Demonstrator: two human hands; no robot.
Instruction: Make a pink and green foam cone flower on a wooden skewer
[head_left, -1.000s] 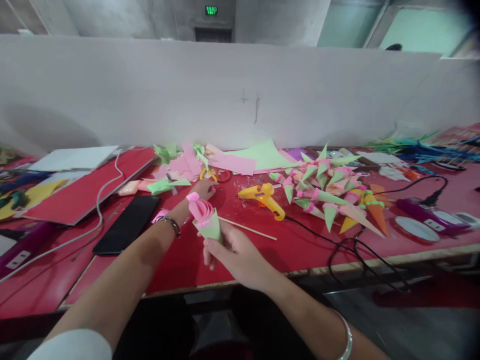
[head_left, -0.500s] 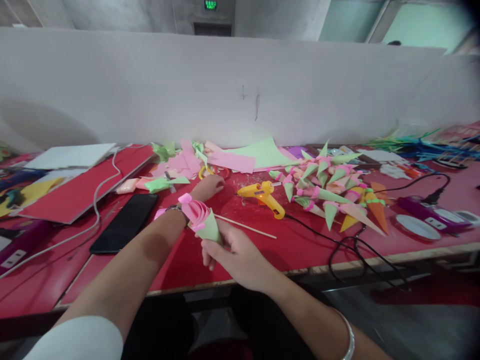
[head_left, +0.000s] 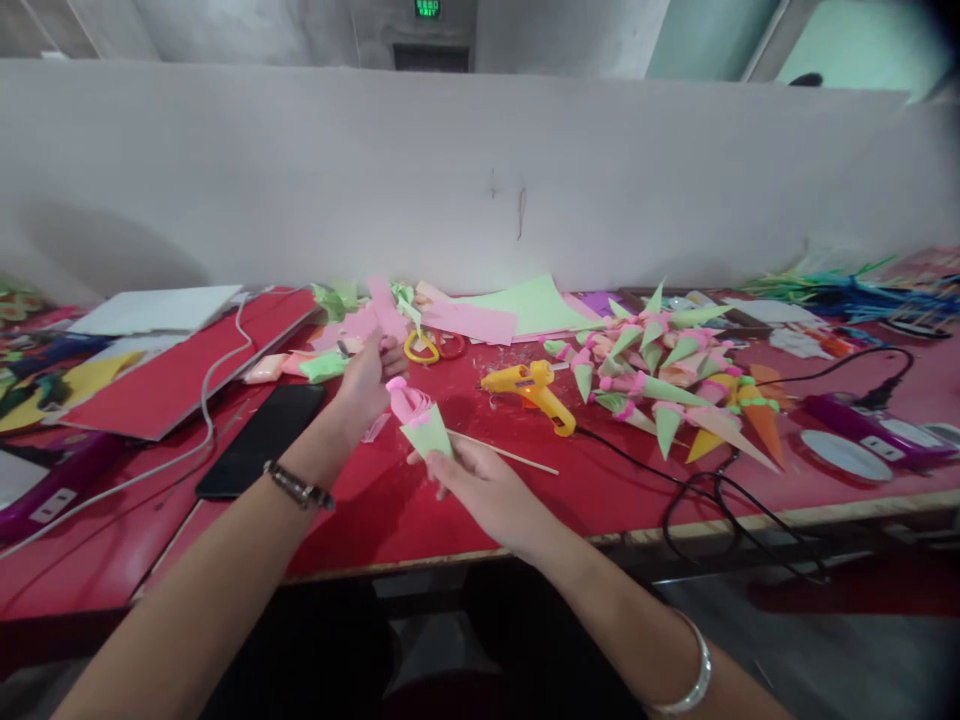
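With our right hand (head_left: 491, 490) we grasp the green paper cone (head_left: 429, 435) near its lower part, tilted above the table (head_left: 405, 525), near the middle of its front edge. Pink paper loops (head_left: 409, 402) stick out of its upper end. Our left hand (head_left: 364, 385) is raised just behind and to the left of it, fingers curled, beside the paper scraps (head_left: 360, 325); we cannot tell whether they pinch anything.

The cone looks thin, so too firm a squeeze from our right fingers could crease its wall or push the loops out of shape. Our left hand is close to those loops, and a careless pull back could brush them loose.

The scissors (head_left: 421, 348) lie near our left fingertips with their blades hard to make out, so a blind reach there could meet an edge. The yellow glue gun (head_left: 529, 382) lies to the right, nozzle towards our left side. We cannot see whether it is hot, but if so, a stray hand or the cone could touch the tip. Its black cable (head_left: 619, 448) loops over the table's front edge, where a knee or sleeve could snag it and drag the gun towards the wooden stick (head_left: 517, 457) or the piled cones (head_left: 667, 350).
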